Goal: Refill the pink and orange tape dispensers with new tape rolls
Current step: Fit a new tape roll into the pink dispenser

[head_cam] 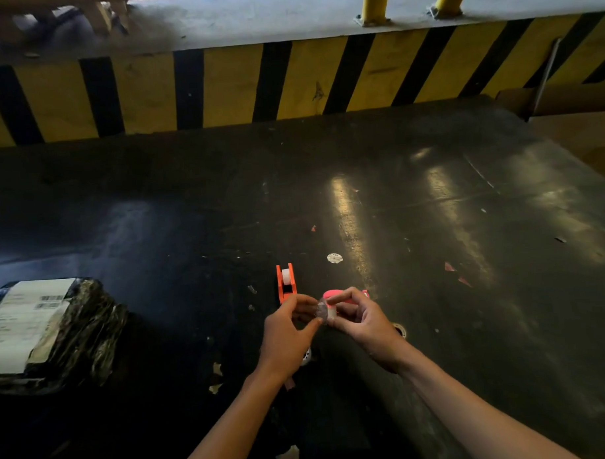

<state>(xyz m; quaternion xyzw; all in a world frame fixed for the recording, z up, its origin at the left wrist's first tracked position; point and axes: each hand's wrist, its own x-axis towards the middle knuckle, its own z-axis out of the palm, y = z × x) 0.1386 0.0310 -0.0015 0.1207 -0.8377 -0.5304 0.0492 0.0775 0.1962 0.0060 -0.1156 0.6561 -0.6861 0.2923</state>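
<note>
Both hands — left hand (286,333), right hand (361,321) — pinching one blurry, seemingly clear tape roll (323,311), pink dispenser (334,294) half-hidden.

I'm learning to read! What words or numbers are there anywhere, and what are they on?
None can be read.
White label on the wrapped parcel: barcodes and printed lines, too small and blurred.
Round white sticker on the table: print too tiny.
Orange dispenser, pink dispenser: no text visible.

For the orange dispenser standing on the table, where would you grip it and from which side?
Pinch the orange dispenser across its two flat side walls, coming from above. It stands upright and narrow, with a white roll between the walls, and its near end sits close to the left hand, so the far end is likely freer.
</note>
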